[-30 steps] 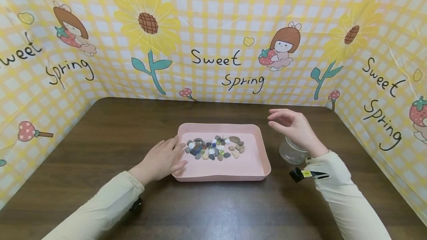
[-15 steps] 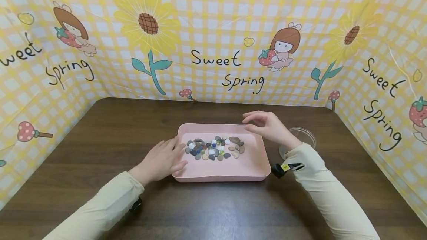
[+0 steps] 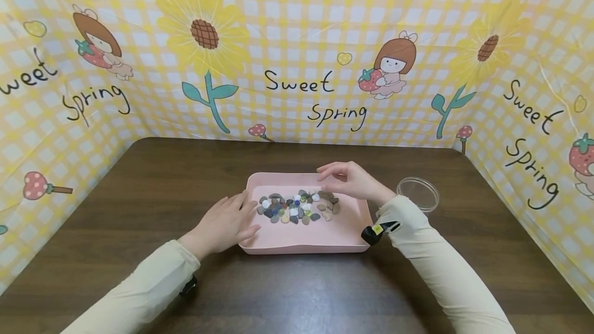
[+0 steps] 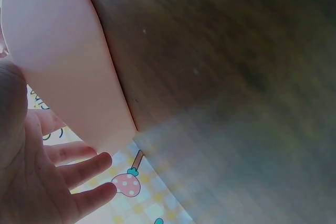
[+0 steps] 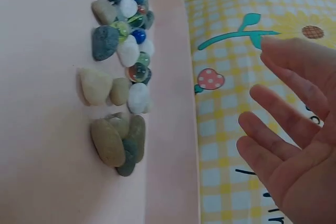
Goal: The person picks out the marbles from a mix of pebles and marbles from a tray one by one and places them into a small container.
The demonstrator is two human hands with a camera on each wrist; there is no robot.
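Observation:
A pink tray (image 3: 278,238) on the table holds pebbles (image 3: 327,215) in grey, tan and white, mixed with small glass marbles (image 5: 138,35). My left hand (image 3: 220,226) rests at the tray's left edge, fingers extended and relaxed. In the left wrist view, its fingers (image 4: 84,169) lie beside the tray's outer wall. My right hand (image 3: 352,182) hovers over the tray's far right part, above the pebbles. Nothing shows between its loosely bent fingers in the right wrist view, where the hand (image 5: 302,129) appears beyond the tray rim.
A clear glass jar (image 3: 424,205) stands right of the tray, partly hidden behind the right forearm. A yellow-checked cloth (image 3: 297,40) surrounds the brown table (image 3: 195,169) at the back and sides.
My right hand has moved left and slightly nearer, from above the glass jar to over the tray's right part, uncovering the jar's rim. My left hand and the pebbles have stayed put.

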